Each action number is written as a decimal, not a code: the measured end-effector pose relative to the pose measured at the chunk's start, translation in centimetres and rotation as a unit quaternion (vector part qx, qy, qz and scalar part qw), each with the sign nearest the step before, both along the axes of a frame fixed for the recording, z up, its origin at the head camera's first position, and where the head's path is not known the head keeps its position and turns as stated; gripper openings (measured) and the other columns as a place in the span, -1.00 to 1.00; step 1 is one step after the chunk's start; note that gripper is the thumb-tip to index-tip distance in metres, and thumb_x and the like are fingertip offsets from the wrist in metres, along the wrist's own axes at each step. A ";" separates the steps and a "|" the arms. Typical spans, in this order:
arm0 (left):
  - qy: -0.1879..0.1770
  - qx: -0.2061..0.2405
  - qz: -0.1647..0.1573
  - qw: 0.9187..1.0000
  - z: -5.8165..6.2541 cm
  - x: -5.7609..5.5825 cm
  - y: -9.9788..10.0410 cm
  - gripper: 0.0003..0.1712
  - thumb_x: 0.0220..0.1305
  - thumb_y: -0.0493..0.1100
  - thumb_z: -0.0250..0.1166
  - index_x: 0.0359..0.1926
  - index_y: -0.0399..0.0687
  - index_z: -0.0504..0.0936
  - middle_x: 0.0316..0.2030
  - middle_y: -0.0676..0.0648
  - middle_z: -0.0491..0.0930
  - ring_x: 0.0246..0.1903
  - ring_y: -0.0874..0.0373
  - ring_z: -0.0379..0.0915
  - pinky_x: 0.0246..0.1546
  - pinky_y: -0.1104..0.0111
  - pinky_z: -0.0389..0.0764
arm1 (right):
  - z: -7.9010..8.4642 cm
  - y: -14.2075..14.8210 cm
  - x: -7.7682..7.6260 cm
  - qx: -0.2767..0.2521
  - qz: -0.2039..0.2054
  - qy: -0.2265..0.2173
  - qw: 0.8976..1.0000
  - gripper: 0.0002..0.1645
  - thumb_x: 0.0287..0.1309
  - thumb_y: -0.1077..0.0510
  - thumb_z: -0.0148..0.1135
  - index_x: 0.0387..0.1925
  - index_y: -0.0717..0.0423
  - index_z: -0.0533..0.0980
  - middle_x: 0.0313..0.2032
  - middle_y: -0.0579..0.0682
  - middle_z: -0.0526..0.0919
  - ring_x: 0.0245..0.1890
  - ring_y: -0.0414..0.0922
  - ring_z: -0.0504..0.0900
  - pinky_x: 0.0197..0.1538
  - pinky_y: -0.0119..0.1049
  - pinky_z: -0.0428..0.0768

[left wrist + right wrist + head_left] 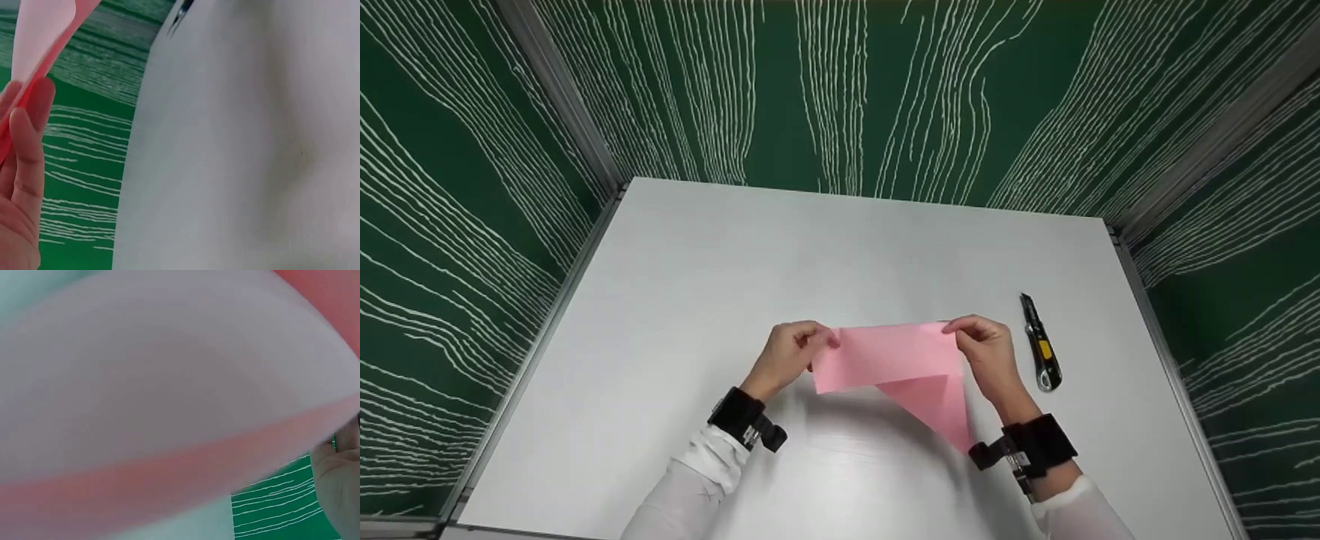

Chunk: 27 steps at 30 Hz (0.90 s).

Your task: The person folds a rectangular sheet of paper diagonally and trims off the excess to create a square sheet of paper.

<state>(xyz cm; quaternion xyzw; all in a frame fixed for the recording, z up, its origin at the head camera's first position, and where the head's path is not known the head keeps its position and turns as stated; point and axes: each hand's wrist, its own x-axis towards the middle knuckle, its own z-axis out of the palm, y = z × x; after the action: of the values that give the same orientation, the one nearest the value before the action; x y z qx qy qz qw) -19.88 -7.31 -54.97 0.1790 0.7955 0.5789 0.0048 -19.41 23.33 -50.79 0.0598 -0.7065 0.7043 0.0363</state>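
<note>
1. left hand point(789, 354) is clamped on the left end of the pink sheet point(896, 351), its thumb and fingers pressed together with the thin material between them.
2. right hand point(988, 358) pinches the upper right corner of the pink sheet, also clamped, fingertips bent over the top edge.
3. the pink sheet, smooth, matte and paper-like, is stretched between both hands, raised over the table point(840, 255) with a soft shadow below it. its upper part is a broad band; a pointed triangular flap point(937, 405) hangs from the lower right. the left wrist view shows its paler face and a curled edge; in the right wrist view it bows across most of the frame, blurred.
4. right of the pink sheet, beyond the right hand, lies a utility knife point(1039, 343): slim black body, yellow slider, rounded end with a ring.
5. below the pink sheet, black straps point(1039, 444) with blocky mounts circle both wrists, above white sleeves point(686, 476), the left one's cuff crumpled in soft folds.
6. beyond the pink sheet, past the smooth white tabletop, stand dark green walls point(776, 90) covered in thin, wavy white lines.
</note>
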 end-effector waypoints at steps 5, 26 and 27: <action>0.004 -0.043 0.084 0.996 0.0 0.1 1.1 -0.51 -0.08 0.23 0.43 -0.50 0.06 0.36 -0.54 0.15 0.44 -0.52 0.27 0.23 -0.49 0.45 0.24 | -0.1 -0.1 0.0 -0.003 0.032 -0.017 0.999 -0.80 0.23 0.43 0.03 -0.23 0.57 0.50 -0.37 -0.12 0.69 -0.38 -0.30 0.61 -0.29 -0.51 0.57; 0.043 -0.011 0.107 0.993 -0.3 0.5 1.9 -0.64 -0.09 0.09 0.48 -0.21 0.17 0.65 -0.27 0.11 0.64 -0.21 0.26 0.53 -0.10 0.37 0.52 | -0.2 -1.3 -0.4 0.073 0.022 -0.175 0.982 -0.50 0.04 0.06 0.37 -0.05 0.26 0.47 -0.39 -0.16 0.62 -0.40 -0.29 0.52 -0.31 -0.45 0.53; 0.047 -0.023 0.099 0.994 -0.4 0.6 1.9 -0.66 -0.09 0.08 0.48 -0.24 0.16 0.66 -0.30 0.10 0.63 -0.26 0.27 0.53 -0.17 0.40 0.54 | -0.4 -1.2 -0.5 0.075 0.012 -0.177 0.981 -0.53 0.01 0.05 0.39 -0.11 0.25 0.49 -0.42 -0.19 0.62 -0.42 -0.30 0.52 -0.33 -0.46 0.52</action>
<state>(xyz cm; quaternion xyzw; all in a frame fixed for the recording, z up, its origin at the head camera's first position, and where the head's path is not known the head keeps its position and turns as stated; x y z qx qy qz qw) -19.27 -5.42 -55.35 0.1261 0.8220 0.5486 -0.0862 -19.96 22.10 -51.21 -0.0544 -0.7515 0.6495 -0.1020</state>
